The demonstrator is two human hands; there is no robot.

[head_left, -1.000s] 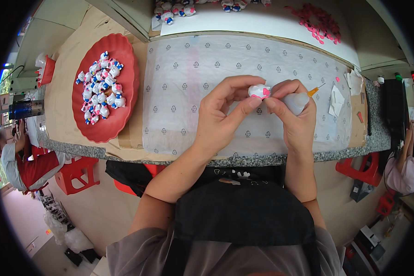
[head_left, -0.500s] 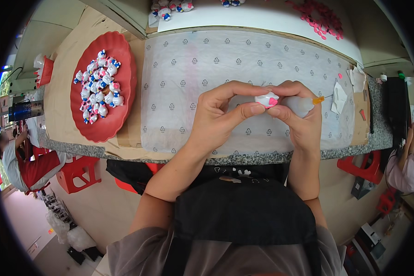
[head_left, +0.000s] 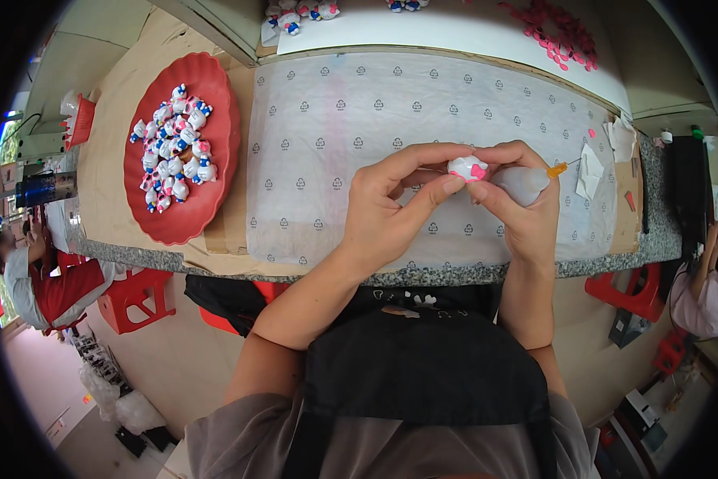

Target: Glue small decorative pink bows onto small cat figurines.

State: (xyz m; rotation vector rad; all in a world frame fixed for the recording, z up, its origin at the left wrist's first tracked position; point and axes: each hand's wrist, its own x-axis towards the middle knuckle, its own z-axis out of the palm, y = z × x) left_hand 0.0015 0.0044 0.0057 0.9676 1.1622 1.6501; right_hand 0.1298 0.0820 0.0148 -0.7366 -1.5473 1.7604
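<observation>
Between the fingertips of both hands is a small white figurine head [head_left: 464, 168] with a pink bow. My left hand [head_left: 395, 195] pinches it from the left, thumb below and index finger above. On its other side my right hand [head_left: 526, 188] grips it with thumb and index finger. Tucked in the right palm is a translucent squeeze bottle [head_left: 522, 185] whose orange needle tip [head_left: 557, 170] points right. Both hands hover over a white printed sheet [head_left: 311, 215] on the bench.
To the left, a red scalloped plate [head_left: 215, 195] bears many white, blue and pink figurines [head_left: 172, 148]. A crumpled white tissue [head_left: 589, 172] lies right of the hands. Pink pieces [head_left: 562, 40] and more figurines [head_left: 299, 12] sit on the back shelf. Other people work at both sides.
The figurine head has turned in my fingers, so more of its pink bow and white front shows. Both hands otherwise keep nearly the same place.
</observation>
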